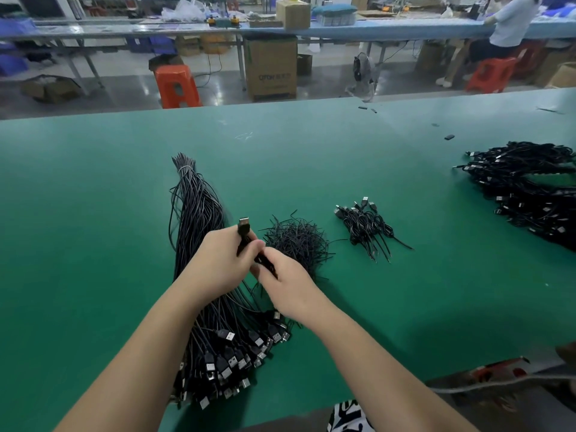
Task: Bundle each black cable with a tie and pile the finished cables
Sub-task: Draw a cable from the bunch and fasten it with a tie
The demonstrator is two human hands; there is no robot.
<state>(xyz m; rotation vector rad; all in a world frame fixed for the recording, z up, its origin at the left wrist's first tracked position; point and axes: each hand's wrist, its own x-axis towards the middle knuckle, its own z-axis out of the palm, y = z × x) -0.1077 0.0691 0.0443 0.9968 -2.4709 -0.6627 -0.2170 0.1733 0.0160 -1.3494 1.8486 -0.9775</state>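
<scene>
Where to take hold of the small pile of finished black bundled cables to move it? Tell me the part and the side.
Grip the small pile of finished black bundled cables across its coiled middle, coming from above. The silver plugs fan out at the far end and bare wire tails splay toward the near end, so only the middle is compact. This is a judgement.

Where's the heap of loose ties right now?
In the head view, the heap of ties lies mid-table, just beyond the right hand, between the long cable bundle and the small finished pile.

A single head-worn wide-angle view is given, directed forward and downward across the green table (311, 157). The left hand (218, 263) and right hand (290, 285) are seen close below; a workbench (374, 29) is seen beyond.
</scene>
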